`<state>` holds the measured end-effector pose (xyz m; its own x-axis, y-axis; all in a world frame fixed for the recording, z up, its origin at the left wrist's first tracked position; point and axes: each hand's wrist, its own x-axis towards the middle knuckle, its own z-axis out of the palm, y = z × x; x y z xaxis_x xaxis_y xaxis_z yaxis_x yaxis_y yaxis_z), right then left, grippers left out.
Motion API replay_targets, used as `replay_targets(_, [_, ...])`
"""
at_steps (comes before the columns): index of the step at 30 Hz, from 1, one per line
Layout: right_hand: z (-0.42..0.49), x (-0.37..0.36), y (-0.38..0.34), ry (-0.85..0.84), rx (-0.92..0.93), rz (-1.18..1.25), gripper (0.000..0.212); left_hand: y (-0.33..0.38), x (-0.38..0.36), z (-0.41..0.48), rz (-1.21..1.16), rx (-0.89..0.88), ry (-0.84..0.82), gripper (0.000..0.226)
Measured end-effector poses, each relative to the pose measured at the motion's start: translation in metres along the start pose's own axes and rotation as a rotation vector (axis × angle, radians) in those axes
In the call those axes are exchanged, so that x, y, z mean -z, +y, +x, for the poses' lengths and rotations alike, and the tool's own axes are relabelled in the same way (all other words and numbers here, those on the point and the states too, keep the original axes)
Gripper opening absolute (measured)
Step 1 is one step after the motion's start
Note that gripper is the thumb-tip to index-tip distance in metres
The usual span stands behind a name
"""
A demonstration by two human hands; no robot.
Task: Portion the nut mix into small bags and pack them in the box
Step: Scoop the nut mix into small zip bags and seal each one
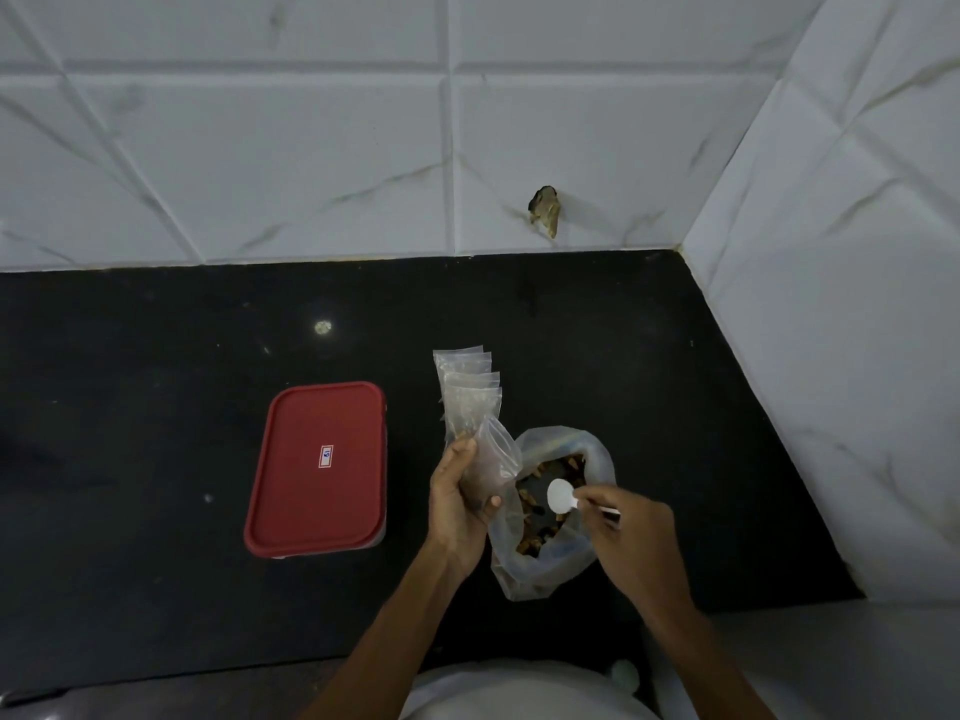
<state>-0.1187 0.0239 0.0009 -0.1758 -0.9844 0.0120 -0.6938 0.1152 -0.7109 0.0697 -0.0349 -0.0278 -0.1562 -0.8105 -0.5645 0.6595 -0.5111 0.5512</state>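
Scooping nut mix (569, 465) for a small bag

I'd fill the spoon (561, 496) level and tip it over the small bag (493, 457), held above the big bag (524, 574) near the surface's (156, 407) front edge. My right grip (631, 537) pinches the spoon handle; my left grip (457, 501) curls round the small bag. The spare bags (467, 387) lie beyond, the lidded box (317, 465) to the left.

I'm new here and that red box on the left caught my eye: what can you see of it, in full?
The rectangular plastic box with the red lid has rounded corners and a raised rim. A small white label with a red border and a blue mark sits at the lid's middle. Its lid is on; only a pale sliver of the base shows beneath. It lies flat on the black countertop, touching nothing else.
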Motion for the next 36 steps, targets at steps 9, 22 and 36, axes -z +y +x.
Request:
replay_targets(9, [0.001, 0.000, -0.015, 0.137, 0.249, -0.308, 0.013, 0.004, -0.008, -0.011, 0.069, -0.109, 0.052, 0.010])
replay_targets(22, [0.020, 0.007, -0.102, 0.121, -0.091, 0.507, 0.005, 0.024, -0.029, -0.042, 0.483, -0.580, -0.019, 0.014])
replay_targets(36, [0.038, -0.002, -0.120, -0.181, -0.294, 0.687, 0.021, 0.071, -0.037, -0.050, 0.639, -0.533, -0.124, 0.014])
